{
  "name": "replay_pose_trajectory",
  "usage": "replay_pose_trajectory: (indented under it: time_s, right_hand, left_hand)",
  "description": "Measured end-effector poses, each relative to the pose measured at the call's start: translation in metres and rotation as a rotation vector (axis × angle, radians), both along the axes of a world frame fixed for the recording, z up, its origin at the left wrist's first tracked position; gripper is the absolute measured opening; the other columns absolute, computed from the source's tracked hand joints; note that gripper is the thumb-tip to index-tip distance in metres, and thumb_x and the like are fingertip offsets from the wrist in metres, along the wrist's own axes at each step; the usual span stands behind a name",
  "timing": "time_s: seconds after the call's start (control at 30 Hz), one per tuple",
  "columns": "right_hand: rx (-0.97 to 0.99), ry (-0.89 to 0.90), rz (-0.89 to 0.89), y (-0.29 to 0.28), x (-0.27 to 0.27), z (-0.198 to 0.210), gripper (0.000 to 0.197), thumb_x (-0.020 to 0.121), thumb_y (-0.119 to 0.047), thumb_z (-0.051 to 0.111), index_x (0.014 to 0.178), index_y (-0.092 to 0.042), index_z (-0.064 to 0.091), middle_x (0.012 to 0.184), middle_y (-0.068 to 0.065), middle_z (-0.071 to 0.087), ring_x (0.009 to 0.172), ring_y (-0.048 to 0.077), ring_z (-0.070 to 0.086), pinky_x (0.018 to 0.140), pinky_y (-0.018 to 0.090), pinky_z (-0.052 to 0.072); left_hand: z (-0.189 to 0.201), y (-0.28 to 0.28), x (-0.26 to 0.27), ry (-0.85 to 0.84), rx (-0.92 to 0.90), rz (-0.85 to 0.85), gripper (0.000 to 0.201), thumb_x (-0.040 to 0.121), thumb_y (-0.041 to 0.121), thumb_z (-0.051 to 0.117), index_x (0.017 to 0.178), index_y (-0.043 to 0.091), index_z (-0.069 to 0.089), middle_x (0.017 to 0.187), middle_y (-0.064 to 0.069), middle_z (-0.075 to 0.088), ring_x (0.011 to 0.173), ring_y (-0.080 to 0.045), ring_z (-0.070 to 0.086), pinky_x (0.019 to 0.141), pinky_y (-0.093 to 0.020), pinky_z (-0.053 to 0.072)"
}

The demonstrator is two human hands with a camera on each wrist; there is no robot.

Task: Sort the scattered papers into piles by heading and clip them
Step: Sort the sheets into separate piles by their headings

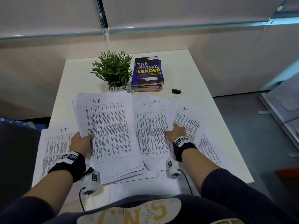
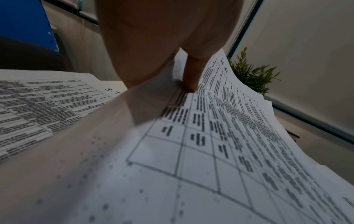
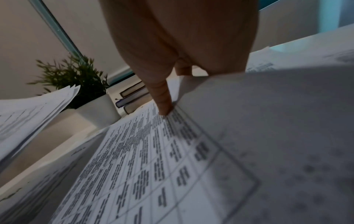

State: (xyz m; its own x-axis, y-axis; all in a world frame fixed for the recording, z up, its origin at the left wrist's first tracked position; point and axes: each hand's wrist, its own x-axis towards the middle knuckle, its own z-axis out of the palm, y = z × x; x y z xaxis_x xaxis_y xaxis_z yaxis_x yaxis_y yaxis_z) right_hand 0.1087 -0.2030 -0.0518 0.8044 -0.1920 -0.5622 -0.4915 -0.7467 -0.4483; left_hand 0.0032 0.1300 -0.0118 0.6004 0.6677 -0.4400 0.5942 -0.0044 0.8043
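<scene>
My left hand (image 1: 81,143) grips a thick stack of sheets headed "HR" (image 1: 110,135) at its left edge and holds it tilted above the table. In the left wrist view its thumb (image 2: 191,75) lies on the stack's top sheet (image 2: 229,136). Beneath it to the left lies a sheet headed "I.T" (image 1: 55,147). My right hand (image 1: 175,132) rests palm down on the papers to the right. Its thumb (image 3: 162,98) presses on the middle IT sheet (image 1: 150,135), and its fingers reach the loose "HR" sheet (image 1: 189,125). A black binder clip (image 1: 176,91) lies beyond the papers.
A potted green plant (image 1: 113,70) and a pile of books (image 1: 149,71) stand at the back of the white table (image 1: 202,81). More sheets lie near the front edge (image 1: 145,186) and at the right (image 1: 208,147). Cables trail from both wrist cameras.
</scene>
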Motion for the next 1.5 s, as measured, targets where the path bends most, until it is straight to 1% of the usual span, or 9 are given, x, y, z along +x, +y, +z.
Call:
replay_pose_trajectory:
  time_s: [0.27,0.5,0.57,0.7,0.83,0.9,1.13,1.27,1.5]
  right_hand:
    - [0.187,-0.051,-0.136,-0.001,0.008,-0.008,0.014,0.087,-0.010,0.067,0.087,-0.010,0.053,0.085,0.006,0.056,0.084,0.022,0.057,0.064,0.029,0.050]
    - [0.316,-0.080,-0.291,-0.021,0.004,0.000,0.018,0.091,-0.010,0.064,0.108,-0.005,0.062,0.096,0.009,0.062,0.077,0.021,0.058,0.047,0.020,0.038]
    - [0.332,-0.066,-0.274,-0.029,0.005,0.004,0.028,0.093,-0.014,0.062,0.116,0.002,0.063,0.102,0.012,0.065,0.076,0.020,0.060,0.053,0.021,0.045]
    - [0.377,-0.142,-0.253,-0.041,0.006,0.013,0.054,0.094,-0.028,0.060,0.139,0.000,0.048,0.142,0.011,0.051,0.128,0.030,0.050,0.105,0.036,0.042]
    - [0.304,-0.266,-0.195,-0.048,0.012,0.023,0.040,0.090,-0.039,0.061,0.094,0.001,0.059,0.093,0.014,0.064,0.084,0.026,0.059,0.075,0.034,0.046]
    - [0.268,-0.341,-0.196,-0.052,0.013,0.033,0.039,0.091,-0.033,0.063,0.072,-0.015,0.034,0.068,0.001,0.032,0.059,0.018,0.032,0.057,0.029,0.028]
    - [0.092,-0.498,-0.078,-0.068,0.026,0.081,0.019,0.097,-0.023,0.054,0.111,-0.012,0.047,0.092,0.012,0.063,0.075,0.030,0.063,0.065,0.038,0.054]
    - [-0.063,-0.680,-0.005,-0.089,0.034,0.120,0.027,0.098,-0.026,0.051,0.109,-0.005,0.063,0.096,0.024,0.067,0.087,0.037,0.063,0.075,0.037,0.047]
    - [0.401,-0.847,-0.142,-0.100,0.033,0.186,0.019,0.097,-0.030,0.057,0.114,-0.025,0.064,0.088,-0.014,0.065,0.068,-0.017,0.059,0.059,0.002,0.043]
  left_hand:
    - [-0.004,0.011,-0.002,0.024,0.020,-0.043,0.013,0.093,0.012,0.060,0.104,0.004,0.058,0.065,-0.013,0.049,0.053,-0.022,0.046,0.051,-0.032,0.043]
    - [-0.008,0.011,-0.004,0.031,0.034,-0.054,0.014,0.093,0.013,0.060,0.104,0.005,0.057,0.068,-0.012,0.050,0.055,-0.023,0.048,0.052,-0.033,0.044]
    - [-0.009,0.008,-0.003,0.035,0.037,-0.051,0.013,0.093,0.014,0.061,0.102,0.006,0.057,0.067,-0.013,0.050,0.054,-0.023,0.047,0.050,-0.032,0.043]
    - [-0.010,0.003,-0.002,0.037,0.030,-0.066,0.016,0.093,0.015,0.061,0.104,0.004,0.057,0.068,-0.014,0.051,0.054,-0.023,0.048,0.049,-0.031,0.044]
    - [-0.008,-0.001,0.002,0.044,0.018,-0.090,0.014,0.094,0.016,0.060,0.102,0.005,0.056,0.070,-0.015,0.052,0.054,-0.024,0.049,0.047,-0.031,0.044]
    - [-0.008,-0.002,0.004,0.033,-0.001,-0.090,0.015,0.093,0.015,0.060,0.102,0.003,0.057,0.067,-0.014,0.050,0.053,-0.023,0.048,0.049,-0.031,0.044]
    - [-0.003,-0.011,0.005,0.014,-0.024,-0.097,0.009,0.094,0.013,0.059,0.100,0.007,0.057,0.065,-0.012,0.049,0.052,-0.021,0.046,0.049,-0.028,0.043]
    - [-0.002,-0.015,0.005,0.008,-0.020,-0.116,0.009,0.094,0.012,0.059,0.099,0.006,0.056,0.064,-0.011,0.049,0.051,-0.021,0.045,0.048,-0.030,0.042]
    - [0.005,-0.034,0.008,-0.011,-0.077,-0.159,0.015,0.095,0.009,0.056,0.109,0.005,0.053,0.065,-0.011,0.046,0.050,-0.020,0.043,0.046,-0.029,0.041]
